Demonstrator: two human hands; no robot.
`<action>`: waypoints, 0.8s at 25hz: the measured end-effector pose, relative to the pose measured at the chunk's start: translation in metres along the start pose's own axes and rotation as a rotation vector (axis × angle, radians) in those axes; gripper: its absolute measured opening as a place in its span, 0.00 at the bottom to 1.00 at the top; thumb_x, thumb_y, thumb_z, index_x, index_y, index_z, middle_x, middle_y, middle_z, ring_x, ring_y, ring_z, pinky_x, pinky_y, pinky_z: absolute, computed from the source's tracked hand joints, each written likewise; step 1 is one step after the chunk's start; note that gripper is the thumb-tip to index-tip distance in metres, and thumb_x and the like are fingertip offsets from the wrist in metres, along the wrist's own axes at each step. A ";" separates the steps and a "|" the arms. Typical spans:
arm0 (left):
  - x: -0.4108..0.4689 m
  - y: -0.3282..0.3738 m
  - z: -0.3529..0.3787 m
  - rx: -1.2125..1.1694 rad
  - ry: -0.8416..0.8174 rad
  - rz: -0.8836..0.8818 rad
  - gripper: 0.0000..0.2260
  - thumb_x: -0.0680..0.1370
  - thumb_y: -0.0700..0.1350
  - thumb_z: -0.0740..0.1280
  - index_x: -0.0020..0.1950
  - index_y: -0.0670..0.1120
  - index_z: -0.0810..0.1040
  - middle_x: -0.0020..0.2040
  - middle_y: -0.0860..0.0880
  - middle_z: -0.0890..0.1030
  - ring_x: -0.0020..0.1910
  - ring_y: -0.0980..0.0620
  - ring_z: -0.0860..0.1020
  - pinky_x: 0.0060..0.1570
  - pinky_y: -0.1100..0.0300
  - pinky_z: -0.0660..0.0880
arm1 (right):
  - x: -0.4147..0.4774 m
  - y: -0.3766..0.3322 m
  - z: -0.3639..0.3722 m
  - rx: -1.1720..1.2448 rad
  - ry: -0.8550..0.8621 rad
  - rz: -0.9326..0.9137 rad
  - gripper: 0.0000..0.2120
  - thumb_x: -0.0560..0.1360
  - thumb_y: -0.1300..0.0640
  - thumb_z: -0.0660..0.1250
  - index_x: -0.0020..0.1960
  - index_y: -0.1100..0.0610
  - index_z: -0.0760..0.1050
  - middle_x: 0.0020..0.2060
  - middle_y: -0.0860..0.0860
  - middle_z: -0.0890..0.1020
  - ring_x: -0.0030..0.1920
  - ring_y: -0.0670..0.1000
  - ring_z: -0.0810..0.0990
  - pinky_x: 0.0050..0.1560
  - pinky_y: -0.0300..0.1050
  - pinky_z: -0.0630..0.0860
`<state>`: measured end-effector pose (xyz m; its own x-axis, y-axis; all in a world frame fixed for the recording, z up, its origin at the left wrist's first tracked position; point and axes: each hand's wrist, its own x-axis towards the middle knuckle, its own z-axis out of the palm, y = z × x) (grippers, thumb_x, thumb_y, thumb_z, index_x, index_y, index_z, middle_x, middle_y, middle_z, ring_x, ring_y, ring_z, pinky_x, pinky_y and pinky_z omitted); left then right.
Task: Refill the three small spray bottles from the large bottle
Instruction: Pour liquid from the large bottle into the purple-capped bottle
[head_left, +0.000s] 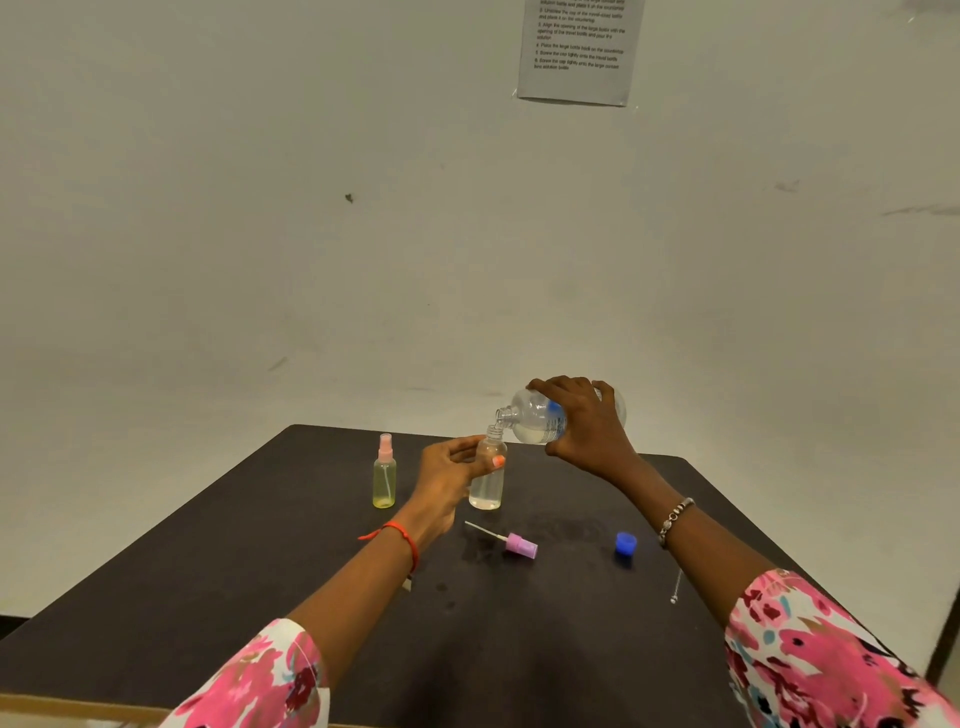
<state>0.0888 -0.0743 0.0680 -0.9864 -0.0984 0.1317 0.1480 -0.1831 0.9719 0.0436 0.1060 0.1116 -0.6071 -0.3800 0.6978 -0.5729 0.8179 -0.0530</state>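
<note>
Pouring large bottle (532, 415) (grasped in right grip (587, 426)) into small bottle (487, 491) grasped in left grip (447, 473); needing steady tilting next.

The right hand (584, 421) grips the large bottle (540, 418) tipped on its side, mouth touching the open neck of a clear small bottle (487, 480) just below. The left hand (449, 475) holds that bottle upright on the table (208, 571). A yellow spray bottle (384, 475) stands just beyond the left hand's far side. Nearer than the hands lie a pink sprayer (511, 542) and a blue cap (625, 544).
</note>
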 end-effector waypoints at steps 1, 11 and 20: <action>0.001 -0.001 0.000 -0.003 -0.002 0.000 0.20 0.68 0.34 0.72 0.60 0.39 0.76 0.55 0.43 0.80 0.53 0.47 0.78 0.52 0.52 0.76 | 0.000 0.001 0.001 0.010 0.001 0.002 0.33 0.61 0.59 0.74 0.65 0.54 0.69 0.59 0.54 0.77 0.60 0.57 0.73 0.65 0.59 0.58; 0.020 -0.019 0.005 -0.028 -0.016 -0.036 0.19 0.68 0.33 0.72 0.59 0.39 0.76 0.51 0.44 0.80 0.52 0.47 0.78 0.48 0.56 0.76 | -0.006 0.019 0.024 0.459 -0.004 0.323 0.33 0.60 0.59 0.78 0.62 0.58 0.70 0.53 0.53 0.78 0.50 0.51 0.77 0.46 0.41 0.73; 0.046 -0.049 0.003 -0.022 0.003 -0.100 0.20 0.69 0.32 0.70 0.60 0.38 0.75 0.53 0.44 0.80 0.50 0.49 0.78 0.43 0.61 0.76 | -0.024 0.064 0.072 0.661 0.081 0.666 0.31 0.61 0.61 0.78 0.61 0.58 0.71 0.56 0.58 0.79 0.54 0.57 0.78 0.56 0.51 0.77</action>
<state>0.0360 -0.0674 0.0272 -0.9961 -0.0819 0.0340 0.0508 -0.2136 0.9756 -0.0184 0.1363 0.0398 -0.8963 0.1288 0.4244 -0.3335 0.4352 -0.8363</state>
